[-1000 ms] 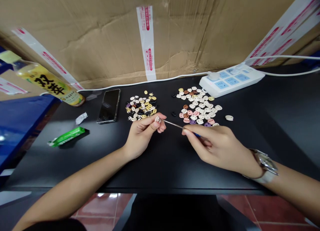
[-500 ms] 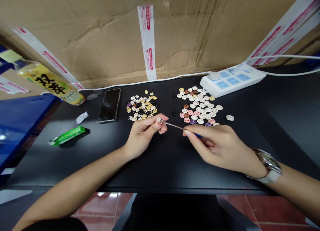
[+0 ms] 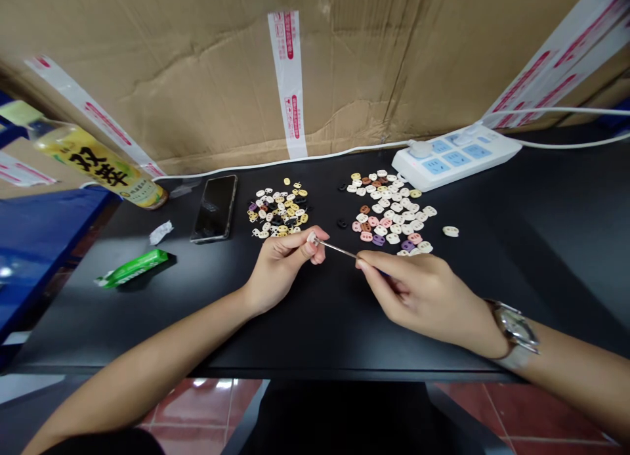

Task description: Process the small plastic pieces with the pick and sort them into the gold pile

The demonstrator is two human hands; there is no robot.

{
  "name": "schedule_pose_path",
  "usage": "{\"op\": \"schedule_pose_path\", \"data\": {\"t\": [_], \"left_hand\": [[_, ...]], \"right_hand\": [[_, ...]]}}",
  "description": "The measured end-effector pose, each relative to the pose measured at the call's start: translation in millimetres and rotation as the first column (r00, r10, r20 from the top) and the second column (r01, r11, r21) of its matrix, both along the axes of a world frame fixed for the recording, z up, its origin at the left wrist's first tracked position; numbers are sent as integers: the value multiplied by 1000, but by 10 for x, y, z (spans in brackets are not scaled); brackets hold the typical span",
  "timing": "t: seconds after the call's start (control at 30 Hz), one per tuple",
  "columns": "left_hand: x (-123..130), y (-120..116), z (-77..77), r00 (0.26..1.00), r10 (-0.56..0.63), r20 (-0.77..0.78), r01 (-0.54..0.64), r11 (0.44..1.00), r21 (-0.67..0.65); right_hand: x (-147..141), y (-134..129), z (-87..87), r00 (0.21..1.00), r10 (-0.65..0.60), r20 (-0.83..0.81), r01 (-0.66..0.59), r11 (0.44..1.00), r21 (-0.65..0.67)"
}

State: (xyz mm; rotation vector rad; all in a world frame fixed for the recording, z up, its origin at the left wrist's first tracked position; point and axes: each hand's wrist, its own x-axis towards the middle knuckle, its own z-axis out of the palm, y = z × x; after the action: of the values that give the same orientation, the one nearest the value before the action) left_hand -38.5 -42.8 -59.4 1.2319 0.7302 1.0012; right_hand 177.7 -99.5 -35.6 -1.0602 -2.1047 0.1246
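My left hand [image 3: 285, 264] is closed, pinching a small white two-holed cord lock [image 3: 312, 238] between thumb and forefinger. In my right hand [image 3: 428, 294] is a slim screwdriver [image 3: 337, 249], its metal shaft pointing left. Its tip meets the cord lock, though how far it reaches in I cannot tell. Most of the handle is hidden by my fingers. Beyond my left hand lies a pile of small pieces [image 3: 280, 209] in white, yellow, black and purple. A looser spread of cord locks [image 3: 394, 209], mainly white with pink, brown and purple ones, lies beyond my right hand.
A white power strip [image 3: 457, 156] with a cable stands at the back right by the cardboard wall [image 3: 207, 81]. A phone [image 3: 214, 209], a green wrapper [image 3: 135, 268], crumpled paper [image 3: 161, 232] and a leaning drink bottle [image 3: 98, 156] are on the left of the black table [image 3: 315, 343].
My right hand has shifted slightly left and down towards my left hand, with the screwdriver still at the cord lock. My left hand keeps its place and pinch.
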Motion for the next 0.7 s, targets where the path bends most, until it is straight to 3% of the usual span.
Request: {"op": "schedule_pose_path", "data": {"t": [0.13, 0.3, 0.4, 0.43, 0.5, 0.57, 0.6, 0.7], "left_hand": [[34, -7, 22, 999, 5, 33, -4, 999, -46], [49, -22, 35, 999, 7, 45, -4, 997, -72], [48, -25, 33, 999, 8, 34, -5, 998, -62], [48, -24, 31, 1000, 11, 26, -9, 998, -58], [51, -20, 28, 1000, 15, 9, -14, 999, -50], [54, -16, 22, 1000, 18, 2, -18, 999, -42], [56, -13, 17, 1000, 20, 1, -20, 999, -38], [55, -7, -3, 1000, 27, -12, -27, 999, -27]], "right_hand": [[-23, -1, -88, 989, -56, 138, 36, 990, 139], [5, -7, -153, 919, -114, 377, -20, 943, 333], [3, -12, -143, 907, -117, 404, -32, 938, 345], [-5, -12, -129, 934, -90, 345, -12, 959, 282], [-25, -9, -89, 990, -27, 135, 25, 1000, 11], [-45, -4, -46, 996, -23, -85, -4, 951, -308], [-53, -3, -27, 987, -38, -155, -29, 914, -406], [-74, -8, 4, 973, -70, -221, -47, 874, -484]]}}
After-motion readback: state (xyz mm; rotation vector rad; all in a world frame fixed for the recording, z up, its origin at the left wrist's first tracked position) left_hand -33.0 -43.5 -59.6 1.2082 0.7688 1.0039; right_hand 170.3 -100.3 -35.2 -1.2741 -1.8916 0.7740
